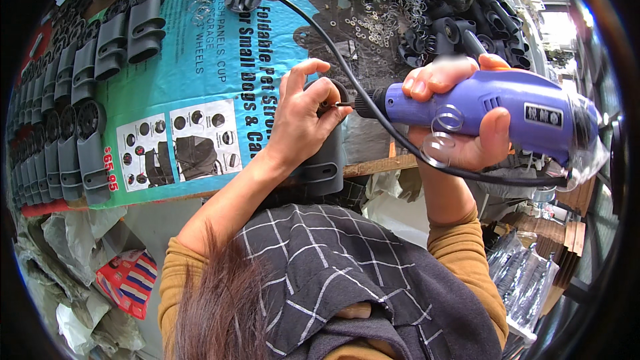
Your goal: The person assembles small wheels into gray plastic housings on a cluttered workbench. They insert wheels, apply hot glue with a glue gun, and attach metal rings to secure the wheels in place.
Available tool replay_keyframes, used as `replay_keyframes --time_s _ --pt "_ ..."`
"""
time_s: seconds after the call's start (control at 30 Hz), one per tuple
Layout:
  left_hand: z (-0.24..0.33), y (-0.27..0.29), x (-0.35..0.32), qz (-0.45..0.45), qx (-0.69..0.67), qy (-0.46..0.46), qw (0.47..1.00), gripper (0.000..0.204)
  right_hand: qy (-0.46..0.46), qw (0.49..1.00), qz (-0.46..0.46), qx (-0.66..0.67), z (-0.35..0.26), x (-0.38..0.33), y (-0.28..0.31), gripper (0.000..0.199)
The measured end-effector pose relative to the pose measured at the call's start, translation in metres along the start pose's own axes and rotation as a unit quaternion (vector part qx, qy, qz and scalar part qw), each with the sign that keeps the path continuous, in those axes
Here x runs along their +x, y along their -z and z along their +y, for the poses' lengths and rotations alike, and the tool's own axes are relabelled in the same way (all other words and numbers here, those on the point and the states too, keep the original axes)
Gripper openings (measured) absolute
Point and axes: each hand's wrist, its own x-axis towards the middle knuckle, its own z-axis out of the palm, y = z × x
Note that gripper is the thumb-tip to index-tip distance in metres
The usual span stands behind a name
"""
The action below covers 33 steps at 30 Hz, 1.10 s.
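Observation:
My right hand (453,87) is closed round a purple corded electric screwdriver (513,103), held level with its bit pointing left. Two loose wire coil springs (448,119) show at the fingers of this hand. My left hand (303,113) is closed at the rounded end of a dark grey plastic part (323,172), beside the table's near edge. Its thumb and forefinger pinch together at the tip of the screwdriver bit (343,104). Whatever small piece sits between those fingertips is hidden. The black power cord (340,63) crosses in front of the tool's nose.
Rows of similar grey parts (143,23) stand on the left of the table, over a printed blue-green sheet (180,93). Small pale rings (363,30), coil springs (417,10) and black plastic pieces (447,33) lie at the far right. Plastic-wrapped stacks (523,280) stand lower right.

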Motion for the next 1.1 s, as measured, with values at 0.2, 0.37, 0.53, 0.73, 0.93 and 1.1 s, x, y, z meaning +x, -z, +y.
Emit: replay_keyframes --time_s 0.2,0.37,0.53,0.73,0.93,1.1 --pt "0.0 0.0 0.002 0.0 0.004 0.021 1.0 0.023 -0.002 0.998 -0.025 -0.052 0.001 -0.004 -0.015 0.062" --pt "0.002 0.001 0.002 0.014 0.024 -0.006 1.0 0.022 -0.067 0.984 -0.065 -0.152 -0.004 -0.005 -0.021 0.063" --pt "0.002 0.003 0.003 0.009 0.05 -0.02 0.999 0.024 -0.044 0.988 -0.059 -0.133 -0.003 -0.008 -0.022 0.063" --pt "0.001 0.003 0.001 0.003 0.027 -0.005 1.0 0.025 -0.042 0.988 -0.062 -0.132 -0.001 -0.011 -0.023 0.063" --pt "0.0 0.0 0.003 0.021 -0.016 0.006 1.0 0.04 -0.048 0.988 -0.063 -0.135 0.004 -0.008 -0.022 0.063" --pt "0.0 -0.001 0.005 0.005 0.016 0.037 0.999 0.04 -0.045 0.99 -0.069 -0.118 0.011 -0.005 -0.022 0.064"
